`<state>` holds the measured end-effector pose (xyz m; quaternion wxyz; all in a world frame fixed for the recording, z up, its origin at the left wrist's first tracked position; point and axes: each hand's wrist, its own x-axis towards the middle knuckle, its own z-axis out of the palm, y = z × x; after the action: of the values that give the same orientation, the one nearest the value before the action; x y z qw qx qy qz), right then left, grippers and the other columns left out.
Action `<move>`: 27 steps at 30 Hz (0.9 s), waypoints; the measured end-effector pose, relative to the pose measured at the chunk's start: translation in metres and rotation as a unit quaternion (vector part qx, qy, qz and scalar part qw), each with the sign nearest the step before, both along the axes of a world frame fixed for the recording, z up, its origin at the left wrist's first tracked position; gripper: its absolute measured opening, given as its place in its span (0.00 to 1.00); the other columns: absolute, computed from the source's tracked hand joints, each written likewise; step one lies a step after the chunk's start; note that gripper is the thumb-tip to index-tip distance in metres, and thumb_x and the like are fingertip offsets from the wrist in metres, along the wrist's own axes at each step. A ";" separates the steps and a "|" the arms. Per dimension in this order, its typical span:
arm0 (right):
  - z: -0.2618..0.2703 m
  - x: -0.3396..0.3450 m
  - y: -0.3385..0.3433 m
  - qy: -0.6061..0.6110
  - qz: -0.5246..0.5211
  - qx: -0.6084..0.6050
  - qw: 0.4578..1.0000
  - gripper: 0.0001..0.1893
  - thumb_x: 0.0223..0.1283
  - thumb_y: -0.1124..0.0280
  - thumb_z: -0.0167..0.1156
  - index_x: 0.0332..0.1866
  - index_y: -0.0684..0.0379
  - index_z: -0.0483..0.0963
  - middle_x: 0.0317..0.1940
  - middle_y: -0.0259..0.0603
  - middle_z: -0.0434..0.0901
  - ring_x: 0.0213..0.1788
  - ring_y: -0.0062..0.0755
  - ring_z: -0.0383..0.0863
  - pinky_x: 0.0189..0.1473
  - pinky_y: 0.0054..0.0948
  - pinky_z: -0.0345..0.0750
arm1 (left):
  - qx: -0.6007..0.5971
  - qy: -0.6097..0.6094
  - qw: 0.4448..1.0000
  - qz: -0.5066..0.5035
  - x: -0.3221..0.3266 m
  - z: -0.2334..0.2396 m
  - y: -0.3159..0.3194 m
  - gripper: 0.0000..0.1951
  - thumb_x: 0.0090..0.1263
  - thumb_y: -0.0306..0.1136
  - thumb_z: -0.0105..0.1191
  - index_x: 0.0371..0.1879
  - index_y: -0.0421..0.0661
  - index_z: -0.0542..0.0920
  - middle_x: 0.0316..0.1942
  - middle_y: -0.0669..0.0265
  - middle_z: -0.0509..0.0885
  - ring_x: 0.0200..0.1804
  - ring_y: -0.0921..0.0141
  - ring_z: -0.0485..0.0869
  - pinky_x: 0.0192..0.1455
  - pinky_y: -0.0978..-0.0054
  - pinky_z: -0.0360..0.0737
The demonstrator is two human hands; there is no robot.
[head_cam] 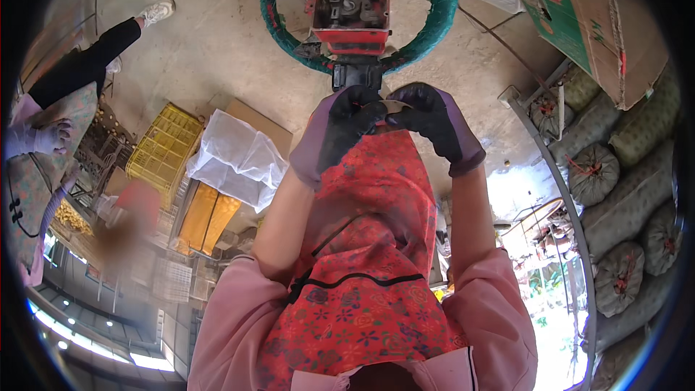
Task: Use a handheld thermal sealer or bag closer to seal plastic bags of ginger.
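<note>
In a black-and-purple work glove, my left hand (347, 130) is bent with its fingertips pinched together in front of my red floral apron (374, 174). Facing it, my right hand (429, 122) wears a matching glove. A small, thin, pale item (395, 105) sits between the fingertips of both hands; the fingers hide most of it, so its kind is unclear. Just beyond my hands stands a red machine (355, 38) with an open-topped dirty housing and a black lower part (357, 73). A ring wrapped in green material (446, 16) curves around it.
A printed cardboard box (581, 21) is at upper right. Filled mesh sacks (624, 212) are stacked behind a curved metal rail (564, 190). On the left are a yellow plastic crate (163, 146), a container with a white liner (233, 152) and another person's gloved hand (54, 136).
</note>
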<state>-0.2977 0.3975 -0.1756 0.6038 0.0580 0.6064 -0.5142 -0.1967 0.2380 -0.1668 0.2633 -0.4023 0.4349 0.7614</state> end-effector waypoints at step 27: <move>-0.141 0.022 0.009 0.229 -0.056 -0.110 0.965 0.09 0.61 0.73 0.53 0.42 0.67 0.74 0.32 0.38 0.77 0.37 0.29 0.79 0.38 0.27 0.76 | 0.113 -0.075 0.924 0.357 0.024 -0.096 -0.026 0.08 0.70 0.35 0.44 0.31 0.49 0.74 0.16 0.78 0.60 0.19 0.81 0.59 0.22 0.82 0.55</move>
<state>-0.2761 0.4064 -0.3165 0.4215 -0.0949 0.6639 -0.6103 -0.1726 0.2117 -0.2623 0.0492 -0.5542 0.1523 0.8169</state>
